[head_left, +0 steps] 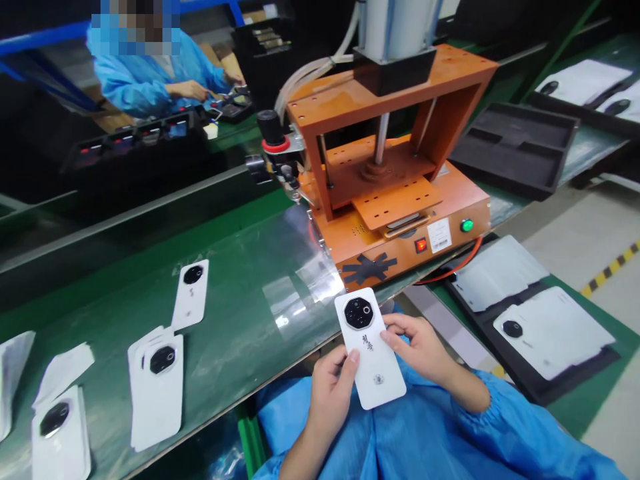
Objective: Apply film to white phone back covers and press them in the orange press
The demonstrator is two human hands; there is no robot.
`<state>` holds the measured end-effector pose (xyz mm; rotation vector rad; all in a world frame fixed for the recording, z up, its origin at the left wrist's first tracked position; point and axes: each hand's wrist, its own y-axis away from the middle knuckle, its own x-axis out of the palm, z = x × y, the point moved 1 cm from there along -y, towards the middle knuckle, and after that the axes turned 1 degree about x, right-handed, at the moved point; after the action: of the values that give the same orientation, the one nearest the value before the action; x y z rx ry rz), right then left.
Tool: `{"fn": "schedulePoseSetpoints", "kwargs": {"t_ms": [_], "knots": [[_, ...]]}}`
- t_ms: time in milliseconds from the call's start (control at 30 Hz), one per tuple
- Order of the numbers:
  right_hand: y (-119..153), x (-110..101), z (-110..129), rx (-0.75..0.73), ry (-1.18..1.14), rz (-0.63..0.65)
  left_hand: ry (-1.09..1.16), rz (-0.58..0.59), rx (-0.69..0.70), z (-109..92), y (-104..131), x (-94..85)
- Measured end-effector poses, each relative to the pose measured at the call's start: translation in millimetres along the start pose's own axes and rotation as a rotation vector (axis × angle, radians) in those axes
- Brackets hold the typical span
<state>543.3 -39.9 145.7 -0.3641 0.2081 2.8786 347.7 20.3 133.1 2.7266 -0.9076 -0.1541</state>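
Note:
Between my two hands is a white phone back cover (383,363), upright and tilted, with a black camera plate at its top and dark characters below. My left hand (331,383) grips its left edge, thumb lying on the face. My right hand (419,348) pinches the right edge near the camera plate. Just beyond it stands an orange press (360,247) with a lit green button (467,225) and a glowing red switch (421,245). On the green bench to the left lie a single white cover (191,300) and stacked white covers (157,407).
More white covers (63,447) sit at the far left. At right, a black tray (540,393) bears white covers (555,333); another black tray (515,143) lies behind the press. Across the bench, a person in a blue smock (130,83) works over small devices.

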Motion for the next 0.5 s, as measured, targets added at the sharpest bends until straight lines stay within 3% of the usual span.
{"fn": "schedulePoseSetpoints", "kwargs": {"t_ms": [200, 333, 433, 500], "knots": [[23, -15, -27, 0.118, -0.116, 0.03, -0.178, 0.177, 0.014, 4, -2, 15.2], [50, -24, -64, 0.239, -0.257, 0.018, -0.317, 0.346, 0.076, 8, -3, 22.2], [79, -59, -109, 0.375, -0.128, -0.085, -0.4, 0.35, 0.208, 14, -2, 9.7], [107, -101, -138, 0.489, 0.044, -0.272, -0.465, 0.258, 0.347, 19, -4, -8.7]]}}
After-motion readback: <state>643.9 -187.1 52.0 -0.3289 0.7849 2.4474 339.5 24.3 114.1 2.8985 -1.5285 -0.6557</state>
